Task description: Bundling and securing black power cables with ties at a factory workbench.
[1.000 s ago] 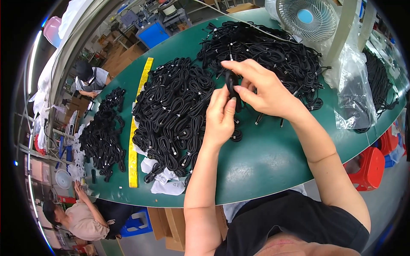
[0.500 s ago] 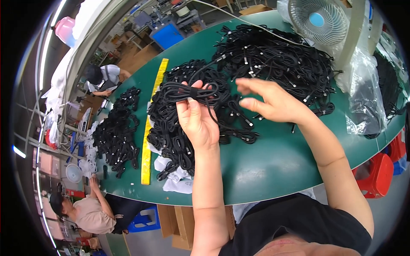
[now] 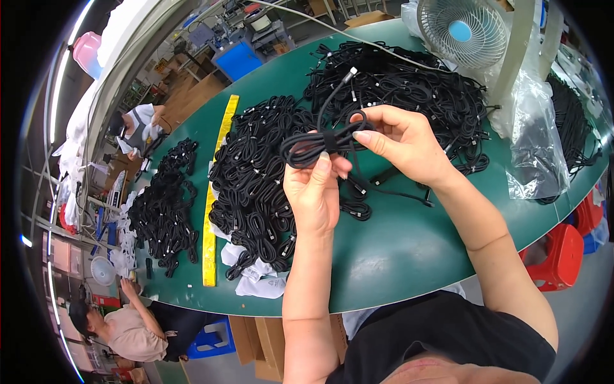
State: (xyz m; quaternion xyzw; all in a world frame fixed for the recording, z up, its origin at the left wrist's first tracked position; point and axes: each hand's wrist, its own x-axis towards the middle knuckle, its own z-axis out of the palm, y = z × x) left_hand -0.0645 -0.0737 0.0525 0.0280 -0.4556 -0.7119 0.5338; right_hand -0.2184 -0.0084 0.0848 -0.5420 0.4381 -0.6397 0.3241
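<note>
A coiled black cable (image 3: 300, 151), bound at its middle by a black strap (image 3: 330, 142), is held above the table. My left hand (image 3: 313, 192) grips it from below, its thumb close to the strap. My right hand (image 3: 409, 144) pinches the loops at the coil's right end between thumb and fingers. One cable end with a light metal connector (image 3: 350, 74) sticks up over the coil, and another loose length hangs down to the right. Under and behind my hands lie a heap of bundled black cables (image 3: 249, 173) and a larger pile of cables (image 3: 409, 89).
A yellow strip (image 3: 210, 243) divides the green table (image 3: 377, 269), with more cables (image 3: 167, 211) left of it. At the back right stand a fan (image 3: 462, 31) and a clear plastic bag (image 3: 540, 147). Red stools (image 3: 555, 256) are at right; two people work at left.
My right hand has come in from the right and taken hold of the coil's right end. The coil has shifted right, and one connector end now points upward.
</note>
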